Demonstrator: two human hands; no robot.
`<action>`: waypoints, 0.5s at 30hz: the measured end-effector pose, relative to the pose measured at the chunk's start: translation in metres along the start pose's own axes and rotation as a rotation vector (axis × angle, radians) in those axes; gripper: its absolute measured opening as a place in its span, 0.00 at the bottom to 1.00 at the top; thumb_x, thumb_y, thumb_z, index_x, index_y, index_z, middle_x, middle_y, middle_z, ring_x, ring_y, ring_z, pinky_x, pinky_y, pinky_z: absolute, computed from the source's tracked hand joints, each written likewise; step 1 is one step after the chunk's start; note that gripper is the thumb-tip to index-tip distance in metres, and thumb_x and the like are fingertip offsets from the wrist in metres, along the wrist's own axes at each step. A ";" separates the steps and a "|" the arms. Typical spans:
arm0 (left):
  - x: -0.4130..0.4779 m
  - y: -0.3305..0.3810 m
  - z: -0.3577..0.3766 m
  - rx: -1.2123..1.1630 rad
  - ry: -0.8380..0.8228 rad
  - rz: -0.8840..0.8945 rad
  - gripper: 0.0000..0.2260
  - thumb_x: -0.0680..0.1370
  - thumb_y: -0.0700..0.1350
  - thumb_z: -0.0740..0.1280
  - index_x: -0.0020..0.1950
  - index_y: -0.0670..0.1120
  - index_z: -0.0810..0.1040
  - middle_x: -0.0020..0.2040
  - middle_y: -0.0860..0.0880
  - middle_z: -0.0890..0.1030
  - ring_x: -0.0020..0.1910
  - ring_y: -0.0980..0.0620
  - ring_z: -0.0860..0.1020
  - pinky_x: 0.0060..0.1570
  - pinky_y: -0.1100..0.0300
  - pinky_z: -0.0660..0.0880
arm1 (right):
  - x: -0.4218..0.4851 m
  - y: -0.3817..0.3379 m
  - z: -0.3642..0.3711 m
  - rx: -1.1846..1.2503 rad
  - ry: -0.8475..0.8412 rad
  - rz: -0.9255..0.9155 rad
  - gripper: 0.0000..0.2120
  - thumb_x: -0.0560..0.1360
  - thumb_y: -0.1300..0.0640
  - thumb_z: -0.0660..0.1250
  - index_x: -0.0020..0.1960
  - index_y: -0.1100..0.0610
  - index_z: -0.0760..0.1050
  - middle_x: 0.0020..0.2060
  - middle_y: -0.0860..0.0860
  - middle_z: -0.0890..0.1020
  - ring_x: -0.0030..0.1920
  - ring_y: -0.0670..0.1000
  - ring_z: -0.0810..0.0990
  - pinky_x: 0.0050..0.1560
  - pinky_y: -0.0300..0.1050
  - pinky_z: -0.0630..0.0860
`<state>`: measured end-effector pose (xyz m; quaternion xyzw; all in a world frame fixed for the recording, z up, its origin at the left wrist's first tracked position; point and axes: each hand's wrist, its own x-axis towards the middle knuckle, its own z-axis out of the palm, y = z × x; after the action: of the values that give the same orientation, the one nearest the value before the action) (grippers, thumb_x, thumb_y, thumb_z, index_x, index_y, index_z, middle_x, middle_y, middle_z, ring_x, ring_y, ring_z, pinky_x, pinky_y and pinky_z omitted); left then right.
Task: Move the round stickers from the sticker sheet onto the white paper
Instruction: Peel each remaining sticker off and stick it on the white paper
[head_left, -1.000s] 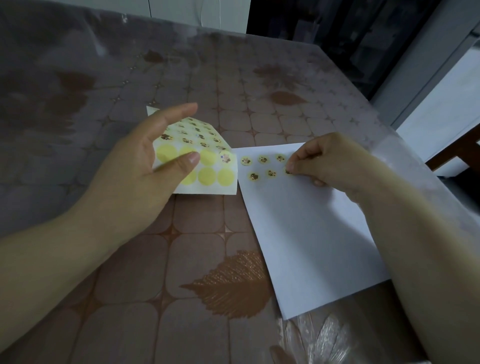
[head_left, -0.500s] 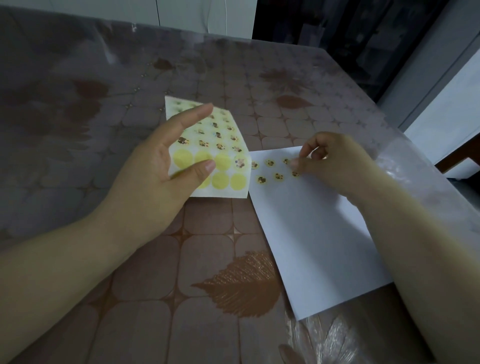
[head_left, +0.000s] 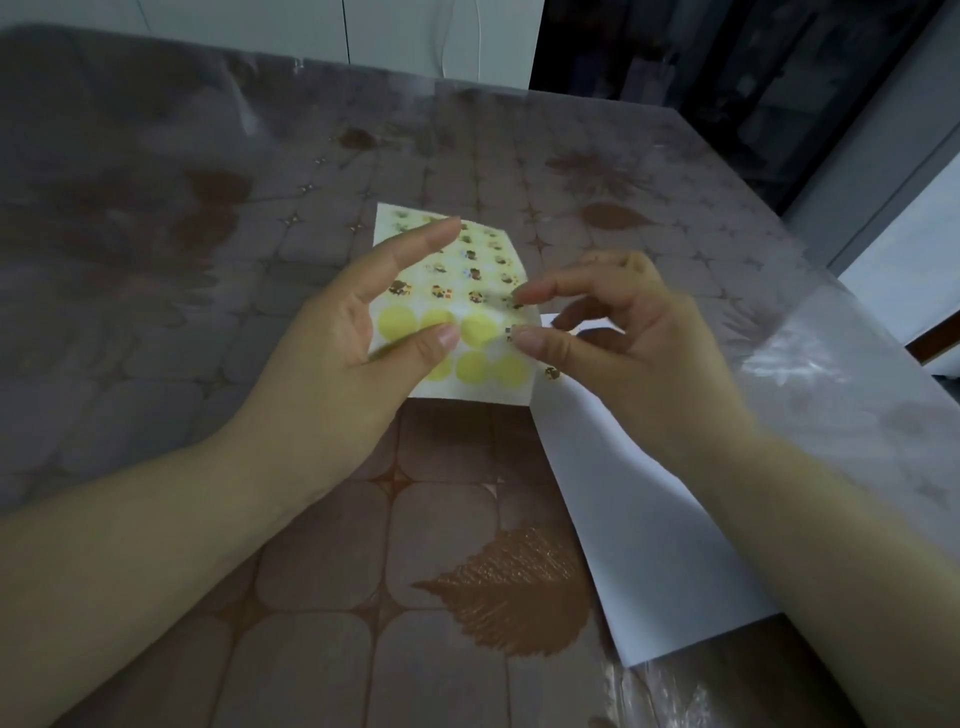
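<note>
My left hand holds the sticker sheet by its left side, thumb on top and fingers behind, lifted a little off the table. The sheet carries several small printed round stickers and, lower down, several bare yellow circles. My right hand hovers at the sheet's right edge, thumb and forefinger apart on either side of a small sticker there; nothing is pinched between them. The white paper lies to the right, mostly under my right hand and forearm. One placed sticker shows on it; the others are hidden.
The table is covered in a clear plastic sheet over a brown tile and leaf pattern. Its right edge runs diagonally close to the paper, and crumpled plastic hangs there. A white wall and dark doorway lie beyond the far edge.
My right hand has left the white paper and moved left to the sticker sheet's right edge, opening thumb and forefinger. My left hand still holds the sheet, now flatter.
</note>
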<state>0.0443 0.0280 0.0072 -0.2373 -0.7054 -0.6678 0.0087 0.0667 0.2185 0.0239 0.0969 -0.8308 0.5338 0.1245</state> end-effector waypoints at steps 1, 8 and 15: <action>0.000 0.000 0.000 -0.006 -0.001 0.003 0.23 0.74 0.40 0.67 0.67 0.55 0.72 0.66 0.61 0.74 0.69 0.61 0.68 0.70 0.53 0.65 | 0.000 0.000 0.000 -0.055 0.005 -0.030 0.09 0.65 0.48 0.73 0.43 0.38 0.79 0.47 0.43 0.73 0.42 0.41 0.75 0.46 0.35 0.74; 0.000 -0.002 0.001 -0.003 -0.010 0.008 0.24 0.74 0.38 0.66 0.68 0.53 0.71 0.66 0.63 0.73 0.68 0.64 0.68 0.67 0.65 0.66 | -0.001 0.002 0.001 -0.211 0.063 -0.136 0.11 0.67 0.55 0.75 0.40 0.39 0.78 0.41 0.40 0.71 0.41 0.38 0.71 0.44 0.29 0.68; 0.001 -0.004 -0.001 0.018 0.000 -0.045 0.25 0.72 0.41 0.67 0.68 0.57 0.71 0.68 0.58 0.73 0.69 0.59 0.68 0.69 0.53 0.66 | 0.001 0.002 -0.003 -0.164 -0.037 -0.090 0.07 0.67 0.52 0.74 0.40 0.40 0.79 0.41 0.41 0.75 0.41 0.42 0.73 0.44 0.31 0.68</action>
<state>0.0421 0.0271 0.0042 -0.2216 -0.7164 -0.6616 -0.0043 0.0660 0.2224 0.0237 0.1333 -0.8687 0.4559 0.1404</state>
